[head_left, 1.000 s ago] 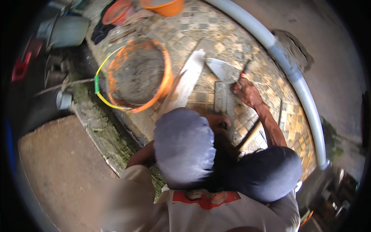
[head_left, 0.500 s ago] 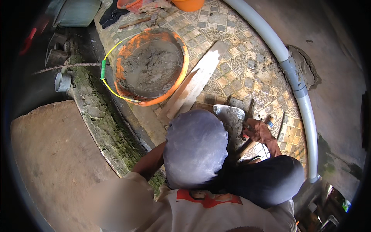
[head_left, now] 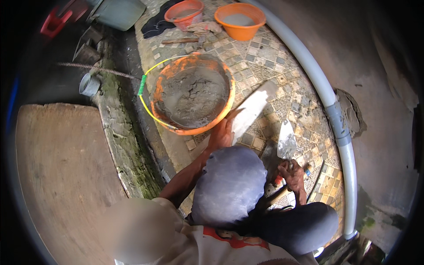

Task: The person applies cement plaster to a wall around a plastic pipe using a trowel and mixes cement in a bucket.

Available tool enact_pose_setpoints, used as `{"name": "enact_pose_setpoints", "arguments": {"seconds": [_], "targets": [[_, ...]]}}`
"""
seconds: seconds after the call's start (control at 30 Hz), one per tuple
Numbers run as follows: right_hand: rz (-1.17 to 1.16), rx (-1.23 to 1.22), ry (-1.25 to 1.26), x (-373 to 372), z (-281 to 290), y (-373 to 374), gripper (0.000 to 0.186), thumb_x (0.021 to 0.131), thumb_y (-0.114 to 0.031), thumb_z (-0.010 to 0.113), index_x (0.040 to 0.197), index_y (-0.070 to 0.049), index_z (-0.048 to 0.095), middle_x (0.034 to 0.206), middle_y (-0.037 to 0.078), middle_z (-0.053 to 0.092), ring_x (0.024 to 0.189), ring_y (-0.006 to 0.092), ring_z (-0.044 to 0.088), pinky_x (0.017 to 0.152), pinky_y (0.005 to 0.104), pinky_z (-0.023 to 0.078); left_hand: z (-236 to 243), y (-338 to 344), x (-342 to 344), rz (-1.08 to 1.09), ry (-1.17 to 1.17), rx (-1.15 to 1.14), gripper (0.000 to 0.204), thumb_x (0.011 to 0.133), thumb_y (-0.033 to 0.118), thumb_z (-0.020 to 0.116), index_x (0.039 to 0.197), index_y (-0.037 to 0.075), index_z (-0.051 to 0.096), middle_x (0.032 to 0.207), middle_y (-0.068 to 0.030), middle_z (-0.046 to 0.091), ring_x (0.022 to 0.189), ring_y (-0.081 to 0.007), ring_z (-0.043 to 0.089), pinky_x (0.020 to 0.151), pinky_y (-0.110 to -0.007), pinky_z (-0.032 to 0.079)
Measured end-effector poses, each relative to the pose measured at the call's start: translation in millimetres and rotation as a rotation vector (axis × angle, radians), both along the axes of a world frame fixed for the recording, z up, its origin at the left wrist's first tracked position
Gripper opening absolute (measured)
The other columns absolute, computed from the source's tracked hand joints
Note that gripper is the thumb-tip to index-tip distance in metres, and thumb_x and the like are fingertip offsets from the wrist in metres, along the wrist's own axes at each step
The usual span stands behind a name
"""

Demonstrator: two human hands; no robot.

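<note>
My right hand (head_left: 292,175) is closed round the handle of a trowel (head_left: 287,143). The trowel's pale, mortar-smeared blade points away from me over the tiles. My left hand (head_left: 221,134) reaches past my knee, fingers stretched out, to the near right rim of an orange bucket (head_left: 227,109). Grey wet mortar (head_left: 192,95) fills much of the bucket, whose yellow handle with a green grip hangs to the left. Beside that hand lies a white and brown board (head_left: 252,110); whether the fingers touch board or rim I cannot tell. A small red part (head_left: 278,180) shows beside my right hand.
A grey pipe (head_left: 340,121) curves along the right side. At the back stand an orange basin (head_left: 240,31) and a red basin (head_left: 185,15), with a hammer (head_left: 181,40) lying in front. A mossy ledge (head_left: 119,132) and a wooden panel (head_left: 66,154) lie left.
My left hand has come out from behind my knee and reached forward to the bucket. The trowel's blade has swung from pointing left to pointing away from me. The view has shifted.
</note>
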State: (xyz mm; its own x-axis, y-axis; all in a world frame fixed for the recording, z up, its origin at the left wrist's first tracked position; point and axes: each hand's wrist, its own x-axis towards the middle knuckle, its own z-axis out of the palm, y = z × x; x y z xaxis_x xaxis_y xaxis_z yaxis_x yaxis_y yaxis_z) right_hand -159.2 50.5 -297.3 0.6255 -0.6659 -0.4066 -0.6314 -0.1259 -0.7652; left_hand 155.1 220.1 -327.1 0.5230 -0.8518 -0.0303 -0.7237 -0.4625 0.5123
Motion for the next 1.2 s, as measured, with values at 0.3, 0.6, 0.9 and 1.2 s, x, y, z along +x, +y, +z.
{"name": "enact_pose_setpoints", "arguments": {"seconds": [0.3,0.6,0.9,1.2], "targets": [[-0.133,0.268,-0.165,-1,-5,3,0.022,0.094,-0.01,0.077,0.102,0.003,0.062,0.078,0.008,0.071,0.066,0.0147,0.068,0.063,0.0293,0.054,66,83,-8,-0.202,0.244,-0.384,0.054,0.101,0.013,0.06,0.15,0.0,0.044,0.135,-0.0233,0.055,0.124,-0.0391,0.056,0.107,-0.045,0.045],[-0.029,0.022,-0.154,1,-24,-7,0.022,0.089,-0.014,0.08,0.091,0.0,0.063,0.085,0.009,0.075,0.075,0.0152,0.07,0.07,0.0325,0.056,176,88,55,0.069,-0.095,-0.698,0.053,0.098,0.002,0.067,0.148,-0.003,0.051,0.139,-0.0198,0.062,0.127,-0.0291,0.061,0.108,-0.04,0.049],[-0.132,0.219,-0.029,4,8,-3,0.018,0.091,-0.011,0.076,0.095,0.003,0.064,0.079,0.009,0.072,0.071,0.0149,0.067,0.071,0.0319,0.054,201,158,212,0.751,0.229,-0.674,0.047,0.096,0.007,0.073,0.14,-0.004,0.06,0.121,-0.0135,0.072,0.101,-0.0164,0.067,0.091,-0.03,0.053],[-0.1,0.176,-0.033,-9,-23,3,0.024,0.094,-0.016,0.075,0.103,-0.003,0.058,0.073,0.005,0.066,0.059,0.0138,0.062,0.054,0.0299,0.049,-3,199,304,0.884,-0.233,-0.344,0.045,0.088,0.014,0.076,0.128,-0.004,0.065,0.117,-0.0253,0.073,0.105,-0.0348,0.073,0.092,-0.043,0.055]]}}
